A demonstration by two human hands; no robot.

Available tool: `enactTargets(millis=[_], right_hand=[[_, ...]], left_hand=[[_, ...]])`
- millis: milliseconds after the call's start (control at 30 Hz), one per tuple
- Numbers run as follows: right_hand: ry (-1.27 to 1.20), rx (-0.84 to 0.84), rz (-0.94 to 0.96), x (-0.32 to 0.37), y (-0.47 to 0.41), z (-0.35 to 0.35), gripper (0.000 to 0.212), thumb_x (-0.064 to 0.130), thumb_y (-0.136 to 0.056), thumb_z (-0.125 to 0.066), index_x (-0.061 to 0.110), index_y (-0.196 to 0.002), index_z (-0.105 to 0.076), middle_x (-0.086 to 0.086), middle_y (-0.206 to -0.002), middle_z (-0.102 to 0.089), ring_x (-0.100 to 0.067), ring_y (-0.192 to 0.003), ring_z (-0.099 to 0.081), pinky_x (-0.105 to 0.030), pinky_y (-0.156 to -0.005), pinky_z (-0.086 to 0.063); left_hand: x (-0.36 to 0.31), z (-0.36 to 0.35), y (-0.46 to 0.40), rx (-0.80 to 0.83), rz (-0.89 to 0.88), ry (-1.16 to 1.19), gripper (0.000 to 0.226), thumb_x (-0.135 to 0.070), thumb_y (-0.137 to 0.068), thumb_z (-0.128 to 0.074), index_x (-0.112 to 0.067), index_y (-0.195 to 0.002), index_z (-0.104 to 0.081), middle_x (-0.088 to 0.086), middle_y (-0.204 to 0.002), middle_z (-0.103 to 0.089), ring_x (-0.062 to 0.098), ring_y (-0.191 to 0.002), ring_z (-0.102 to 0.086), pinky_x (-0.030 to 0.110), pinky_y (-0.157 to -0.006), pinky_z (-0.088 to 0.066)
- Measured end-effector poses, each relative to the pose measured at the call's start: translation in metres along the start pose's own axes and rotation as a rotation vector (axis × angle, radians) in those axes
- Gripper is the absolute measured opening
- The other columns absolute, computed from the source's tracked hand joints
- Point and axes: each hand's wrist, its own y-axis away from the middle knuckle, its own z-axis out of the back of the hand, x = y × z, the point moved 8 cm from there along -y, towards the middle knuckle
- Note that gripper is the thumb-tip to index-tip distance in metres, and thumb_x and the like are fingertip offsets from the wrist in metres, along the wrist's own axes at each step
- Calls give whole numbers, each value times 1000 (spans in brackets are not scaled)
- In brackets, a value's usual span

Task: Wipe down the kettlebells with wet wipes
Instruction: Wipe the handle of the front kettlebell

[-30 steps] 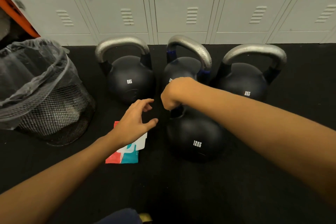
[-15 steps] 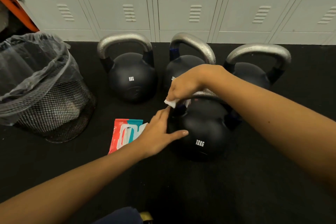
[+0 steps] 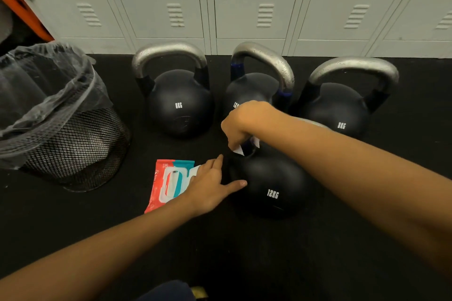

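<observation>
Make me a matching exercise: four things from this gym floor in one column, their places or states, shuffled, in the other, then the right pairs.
Things
1. wipe
2. wipes pack
3. bin
4. front kettlebell

Places or states
A. lined with clear plastic, far left
B. marked 12KG, left hand touching its side
C. flat on the floor, partly under the left hand
D. pinched in the right hand at a handle

Pairs: 1-D, 2-C, 3-A, 4-B
</observation>
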Motion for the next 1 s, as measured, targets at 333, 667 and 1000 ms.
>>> enactTargets(millis=[333, 667, 1000], right_hand=[[-480, -214, 96, -52, 38, -3, 46, 41, -106, -29, 7, -117, -59, -7, -118, -58, -23, -106, -53, -36, -93, -38], [-948, -348, 110, -111, 84, -62, 37, 50, -105, -26, 52, -122, -59, 23, -133, -58, 4, -123, -49, -29, -111, -29], [-490, -480, 44, -74, 81, -30, 45, 41, -107, -19, 23, -136, -49, -1, -125, -56, -30, -124, -49, -39, -101, -34]], left_hand=[[-30, 15, -9, -146, -136, 202, 83, -50, -82, -65, -26, -149, -23, -4, -148, -34, 15, -136, -30, 38, -111, -31], [-32, 18, -11, -189, -166, 186, 86, -43, -74, -76, -24, -144, -31, -5, -142, -40, 13, -131, -37, 35, -107, -36], [-34, 19, -12, -222, -144, 120, 86, -41, -73, -77, -22, -143, -31, -2, -142, -40, 16, -132, -34, 44, -110, -33]])
